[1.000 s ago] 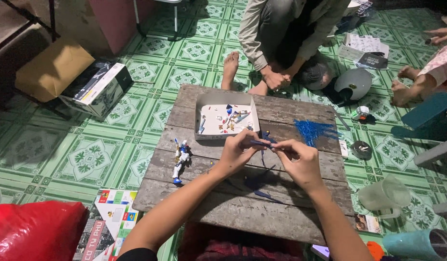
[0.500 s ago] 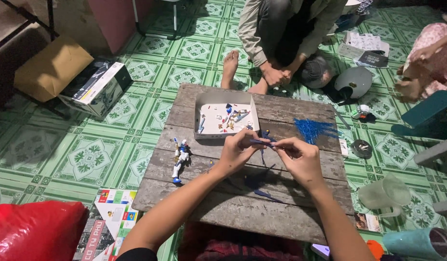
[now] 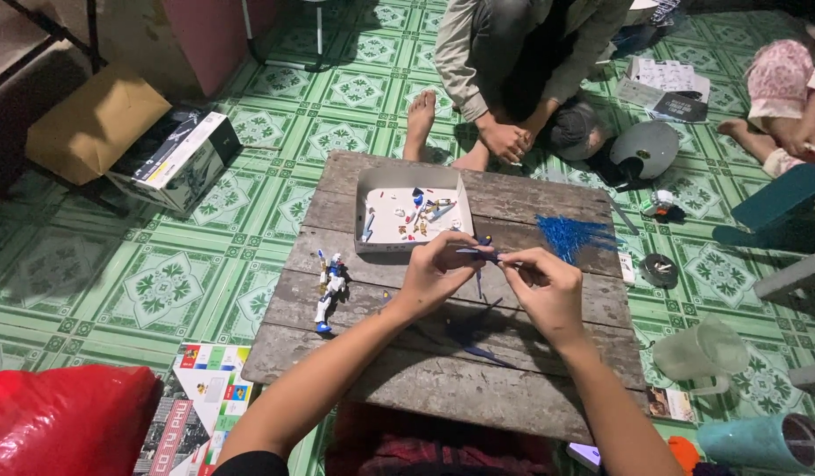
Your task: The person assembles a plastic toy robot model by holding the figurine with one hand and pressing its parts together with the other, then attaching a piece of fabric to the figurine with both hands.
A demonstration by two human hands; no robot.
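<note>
Left hand (image 3: 438, 269) and right hand (image 3: 548, 286): both pinched on a small dark blue plastic model part (image 3: 480, 254), held between them above the low weathered grey wooden bench (image 3: 443, 379). Just beyond: shallow white cardboard tray (image 3: 363, 189) of small loose pieces. Left: white and blue toy robot figure (image 3: 328, 286), lying on the bench. Right: bright blue plastic parts frame (image 3: 570, 234). Far edge: another person sits on the green patterned tile floor (image 3: 161, 291).

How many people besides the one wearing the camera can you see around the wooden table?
2. One person sits cross-legged on the floor just beyond the table; another person is at the right edge, only partly in frame. More may be out of view.
</note>
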